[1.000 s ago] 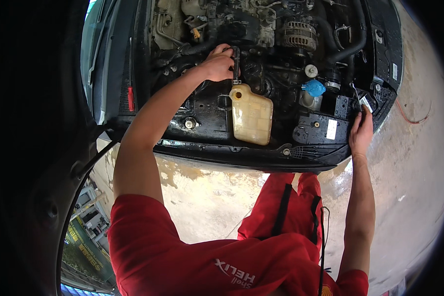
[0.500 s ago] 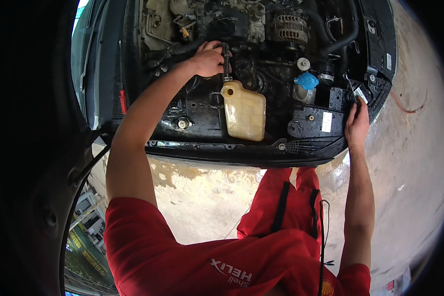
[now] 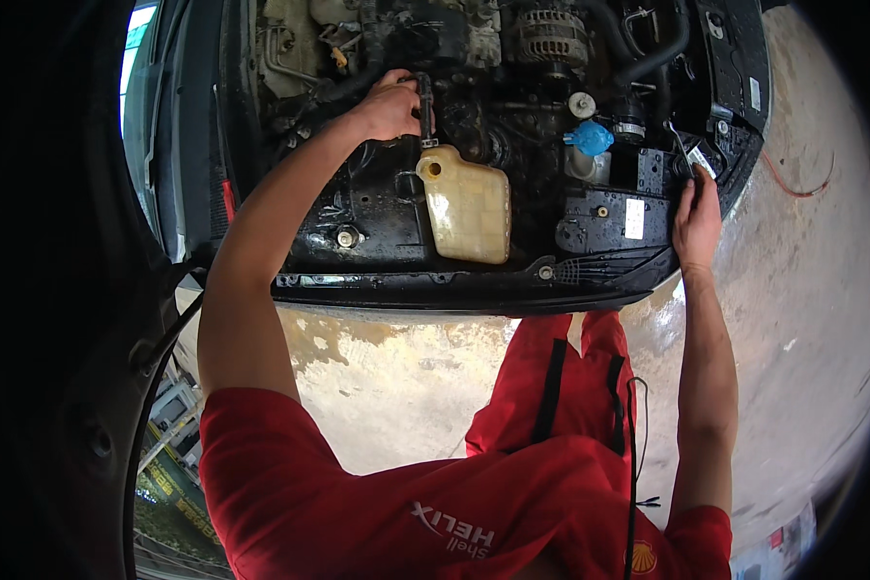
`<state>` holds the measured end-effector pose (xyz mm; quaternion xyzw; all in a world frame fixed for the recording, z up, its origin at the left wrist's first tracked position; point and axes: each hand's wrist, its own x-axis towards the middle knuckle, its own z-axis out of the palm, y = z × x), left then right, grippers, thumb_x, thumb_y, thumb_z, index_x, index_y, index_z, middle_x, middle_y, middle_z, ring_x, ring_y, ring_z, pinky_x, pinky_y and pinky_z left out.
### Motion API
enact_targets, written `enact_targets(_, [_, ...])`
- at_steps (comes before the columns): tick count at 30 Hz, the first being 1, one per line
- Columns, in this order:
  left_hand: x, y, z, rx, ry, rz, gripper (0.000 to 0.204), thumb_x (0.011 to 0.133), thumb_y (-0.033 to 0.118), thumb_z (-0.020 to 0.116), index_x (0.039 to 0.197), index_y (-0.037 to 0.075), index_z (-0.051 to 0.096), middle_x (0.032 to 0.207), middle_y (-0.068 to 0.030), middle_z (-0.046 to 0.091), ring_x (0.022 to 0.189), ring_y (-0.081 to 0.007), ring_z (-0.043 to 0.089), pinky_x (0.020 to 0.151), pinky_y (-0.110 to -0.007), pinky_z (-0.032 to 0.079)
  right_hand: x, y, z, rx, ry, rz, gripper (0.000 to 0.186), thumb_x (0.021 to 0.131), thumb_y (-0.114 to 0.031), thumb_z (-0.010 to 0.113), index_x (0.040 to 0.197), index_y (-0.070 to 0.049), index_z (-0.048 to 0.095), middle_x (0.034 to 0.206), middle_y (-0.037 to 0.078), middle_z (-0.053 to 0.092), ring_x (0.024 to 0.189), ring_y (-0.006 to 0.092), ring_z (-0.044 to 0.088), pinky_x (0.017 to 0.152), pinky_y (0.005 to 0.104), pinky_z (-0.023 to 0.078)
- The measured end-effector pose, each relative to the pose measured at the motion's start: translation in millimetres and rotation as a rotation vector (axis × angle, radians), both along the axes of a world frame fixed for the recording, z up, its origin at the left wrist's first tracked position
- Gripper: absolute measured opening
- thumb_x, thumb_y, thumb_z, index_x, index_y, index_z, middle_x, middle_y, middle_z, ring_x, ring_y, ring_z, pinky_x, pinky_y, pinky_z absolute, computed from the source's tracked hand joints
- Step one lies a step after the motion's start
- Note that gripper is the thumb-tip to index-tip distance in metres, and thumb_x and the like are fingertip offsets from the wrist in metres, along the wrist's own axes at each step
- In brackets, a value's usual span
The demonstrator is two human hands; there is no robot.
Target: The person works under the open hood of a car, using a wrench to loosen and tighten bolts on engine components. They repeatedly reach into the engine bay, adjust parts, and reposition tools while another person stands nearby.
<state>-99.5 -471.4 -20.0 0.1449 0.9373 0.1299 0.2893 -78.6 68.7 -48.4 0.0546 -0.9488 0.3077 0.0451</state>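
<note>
My left hand [image 3: 390,108] is closed around a short black hose [image 3: 426,104], just above a translucent cream plastic reservoir [image 3: 469,211] with an open filler neck. Near the front right corner of the engine bay, my right hand [image 3: 696,217] is closed on a slender metal tool [image 3: 679,143], beside a silver label on the black trim. A blue cap [image 3: 590,137] on a filler neck sits between the reservoir and that hand. Some of my left fingertips are hidden behind the hose.
Above lie the alternator [image 3: 549,39] and more hoses. A red-handled tool [image 3: 228,198] rests along the left side. The raised black hood [image 3: 77,290] fills the far left. The car's front edge [image 3: 406,305] runs before my legs, and a thin red hose [image 3: 797,188] lies on the concrete floor.
The engine bay has shifted a little left and upward in the view, along with both hands. Their grips on the hose and the metal tool look the same.
</note>
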Motion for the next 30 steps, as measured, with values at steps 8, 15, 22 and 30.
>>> enact_targets(8, [0,4,17,-0.129,-0.010,-0.110,0.018,0.093,0.036,0.075,0.109,0.030,0.082,0.145,0.0033,0.060,0.151,-0.0301,0.033,0.127,-0.046,0.021,1,-1,2,0.010,0.011,-0.006,0.031,0.108,-0.018,0.054,0.136,-0.006,0.061,0.124,0.020,0.071,0.114,0.0395,0.068,0.098,0.0433,0.053])
enact_targets(15, [0,7,11,-0.078,-0.037,-0.006,0.013,0.089,0.032,0.078,0.100,0.025,0.083,0.134,0.0015,0.064,0.146,-0.0275,0.039,0.128,-0.046,0.019,1,-3,4,0.021,0.005,-0.019,0.030,0.108,-0.018,0.055,0.135,-0.006,0.061,0.123,0.021,0.071,0.112,0.0399,0.068,0.097,0.0436,0.054])
enact_targets(22, [1,-1,4,-0.014,-0.025,-0.055,0.016,0.086,0.033,0.083,0.099,0.023,0.082,0.129,0.0015,0.064,0.144,-0.0266,0.042,0.128,-0.048,0.018,-1,0,-1,0.012,0.032,0.006,0.031,0.109,-0.019,0.055,0.136,-0.006,0.061,0.124,0.021,0.071,0.112,0.0397,0.069,0.096,0.0423,0.054])
enact_targets(30, [0,4,16,-0.086,-0.027,-0.096,0.018,0.090,0.035,0.077,0.105,0.027,0.082,0.141,0.0024,0.060,0.149,-0.0311,0.034,0.128,-0.047,0.021,-1,-1,1,-0.009,-0.001,-0.012,0.030,0.108,-0.017,0.055,0.134,-0.005,0.062,0.121,0.021,0.071,0.111,0.0406,0.068,0.096,0.0440,0.054])
